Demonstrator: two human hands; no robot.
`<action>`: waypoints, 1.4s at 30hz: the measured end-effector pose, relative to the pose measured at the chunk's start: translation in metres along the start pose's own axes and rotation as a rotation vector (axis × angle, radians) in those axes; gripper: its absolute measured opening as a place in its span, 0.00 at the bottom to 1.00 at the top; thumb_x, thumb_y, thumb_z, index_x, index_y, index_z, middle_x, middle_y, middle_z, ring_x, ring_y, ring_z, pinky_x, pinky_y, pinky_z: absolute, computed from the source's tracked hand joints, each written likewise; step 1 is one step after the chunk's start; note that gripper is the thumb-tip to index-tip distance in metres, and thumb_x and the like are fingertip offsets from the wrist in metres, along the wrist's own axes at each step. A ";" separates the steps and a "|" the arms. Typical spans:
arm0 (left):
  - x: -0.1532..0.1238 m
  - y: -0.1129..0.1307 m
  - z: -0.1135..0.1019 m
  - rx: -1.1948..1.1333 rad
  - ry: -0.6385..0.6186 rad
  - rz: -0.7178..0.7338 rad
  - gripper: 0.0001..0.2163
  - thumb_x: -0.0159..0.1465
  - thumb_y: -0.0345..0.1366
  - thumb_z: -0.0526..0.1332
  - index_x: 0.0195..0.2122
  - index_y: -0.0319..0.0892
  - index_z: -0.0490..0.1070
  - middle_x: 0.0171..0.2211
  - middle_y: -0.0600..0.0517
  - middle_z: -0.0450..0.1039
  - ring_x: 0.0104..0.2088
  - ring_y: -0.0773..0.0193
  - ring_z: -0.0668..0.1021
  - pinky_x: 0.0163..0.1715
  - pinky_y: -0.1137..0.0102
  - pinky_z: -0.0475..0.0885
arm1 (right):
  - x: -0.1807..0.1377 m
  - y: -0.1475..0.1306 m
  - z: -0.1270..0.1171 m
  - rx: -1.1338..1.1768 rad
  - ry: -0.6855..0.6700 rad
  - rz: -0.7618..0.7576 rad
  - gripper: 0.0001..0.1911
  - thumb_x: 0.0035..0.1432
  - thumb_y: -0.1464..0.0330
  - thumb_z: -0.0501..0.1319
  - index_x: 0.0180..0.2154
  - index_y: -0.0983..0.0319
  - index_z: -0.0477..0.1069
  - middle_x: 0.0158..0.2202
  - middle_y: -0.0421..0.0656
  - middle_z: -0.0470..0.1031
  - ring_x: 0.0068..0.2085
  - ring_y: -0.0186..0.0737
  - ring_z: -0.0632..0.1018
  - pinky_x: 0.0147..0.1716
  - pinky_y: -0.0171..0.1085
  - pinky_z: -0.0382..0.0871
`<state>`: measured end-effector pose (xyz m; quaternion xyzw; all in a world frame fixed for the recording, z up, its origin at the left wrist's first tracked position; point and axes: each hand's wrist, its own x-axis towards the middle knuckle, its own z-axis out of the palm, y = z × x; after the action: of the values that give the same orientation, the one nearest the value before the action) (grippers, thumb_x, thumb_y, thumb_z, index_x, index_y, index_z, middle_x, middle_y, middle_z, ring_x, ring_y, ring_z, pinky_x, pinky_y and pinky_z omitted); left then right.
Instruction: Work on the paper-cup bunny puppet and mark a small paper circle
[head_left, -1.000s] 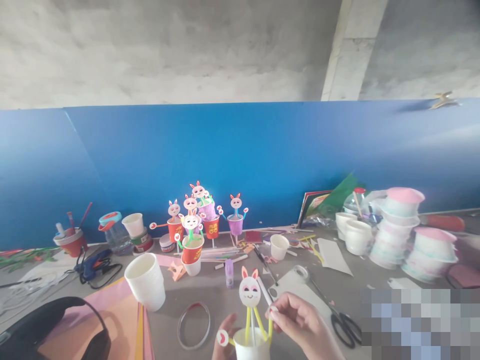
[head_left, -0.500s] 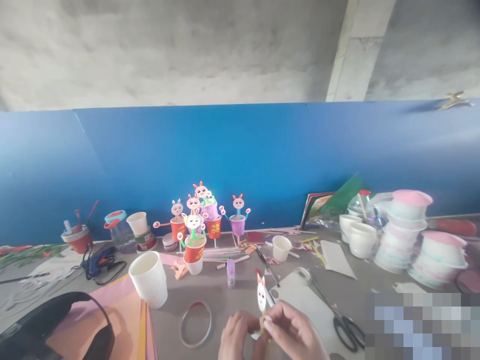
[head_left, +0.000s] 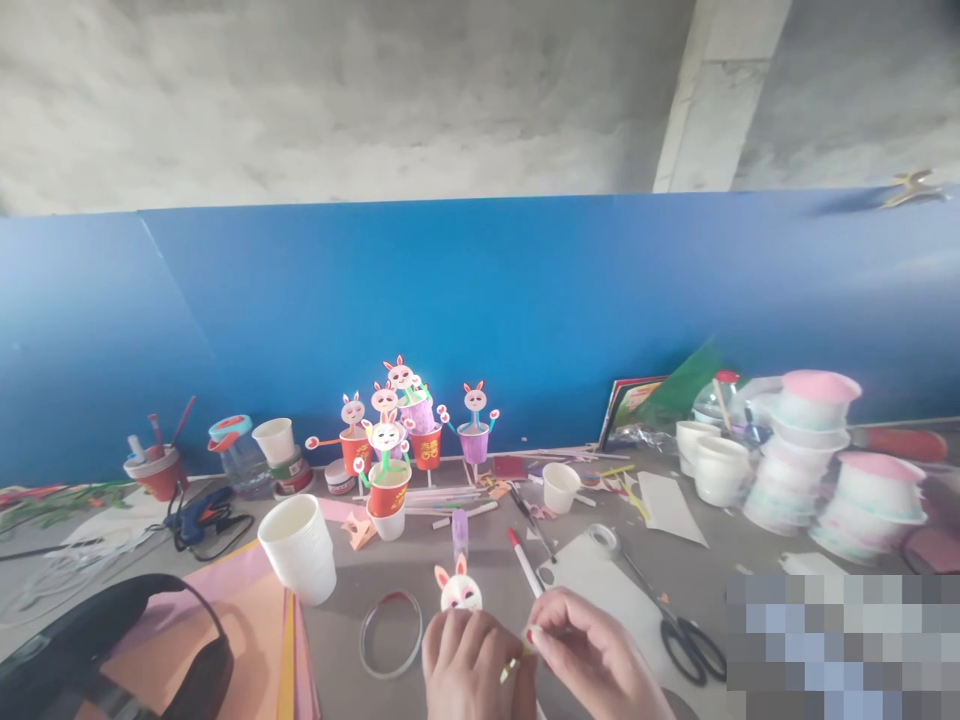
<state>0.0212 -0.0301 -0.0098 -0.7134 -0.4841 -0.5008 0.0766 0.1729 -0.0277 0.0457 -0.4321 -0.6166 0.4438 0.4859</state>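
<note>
While your left hand (head_left: 466, 660) closes round the bunny (head_left: 458, 590) low over the desk (head_left: 420, 575), your right hand (head_left: 592, 655) pinches its yellow straw (head_left: 510, 668); next calls for steady fitting.

cup stack (head_left: 298, 548) sat left of tape ring (head_left: 390, 647) | rabbit face (head_left: 458, 590) stood just behind left hand (head_left: 469, 670) | right hand (head_left: 592, 660) lay right of it | scissors (head_left: 686, 640) further right | finished rabbit cups (head_left: 397, 440) behind, along wall
</note>
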 end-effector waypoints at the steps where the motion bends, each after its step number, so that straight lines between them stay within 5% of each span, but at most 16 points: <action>1: 0.002 0.002 0.000 0.027 0.008 0.022 0.07 0.60 0.29 0.60 0.28 0.49 0.66 0.23 0.55 0.74 0.28 0.56 0.74 0.41 0.59 0.61 | 0.000 0.000 -0.001 -0.048 -0.011 -0.003 0.18 0.63 0.55 0.61 0.26 0.59 0.70 0.29 0.41 0.73 0.31 0.40 0.73 0.32 0.34 0.68; 12: 0.004 0.006 0.001 0.018 0.067 -0.032 0.10 0.63 0.29 0.56 0.25 0.48 0.66 0.21 0.59 0.72 0.28 0.60 0.74 0.45 0.61 0.61 | -0.002 0.009 -0.001 -0.296 -0.040 0.027 0.19 0.66 0.54 0.55 0.27 0.58 0.63 0.26 0.39 0.71 0.29 0.39 0.73 0.31 0.33 0.69; 27: 0.005 0.008 0.003 0.008 0.055 0.011 0.10 0.62 0.27 0.55 0.25 0.47 0.64 0.21 0.58 0.71 0.27 0.60 0.74 0.44 0.59 0.62 | -0.007 0.023 0.001 -0.554 0.113 -0.219 0.16 0.68 0.60 0.57 0.28 0.56 0.67 0.25 0.36 0.76 0.26 0.36 0.78 0.29 0.28 0.73; 35: -0.003 -0.004 0.003 -0.033 -0.063 -0.011 0.08 0.57 0.26 0.57 0.26 0.47 0.62 0.21 0.58 0.70 0.26 0.61 0.73 0.40 0.61 0.64 | -0.006 0.013 -0.009 -0.372 0.156 -0.215 0.12 0.67 0.60 0.59 0.33 0.56 0.74 0.30 0.39 0.80 0.30 0.37 0.81 0.31 0.26 0.75; 42: -0.002 -0.002 0.004 -0.014 -0.038 -0.031 0.09 0.60 0.27 0.56 0.25 0.46 0.62 0.20 0.59 0.69 0.25 0.62 0.72 0.40 0.61 0.63 | -0.004 0.014 -0.006 -0.270 0.044 -0.194 0.15 0.67 0.61 0.60 0.27 0.58 0.70 0.27 0.39 0.75 0.29 0.37 0.78 0.32 0.28 0.74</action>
<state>0.0223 -0.0281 -0.0141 -0.7160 -0.4928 -0.4915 0.0545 0.1804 -0.0277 0.0317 -0.4416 -0.6987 0.2986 0.4772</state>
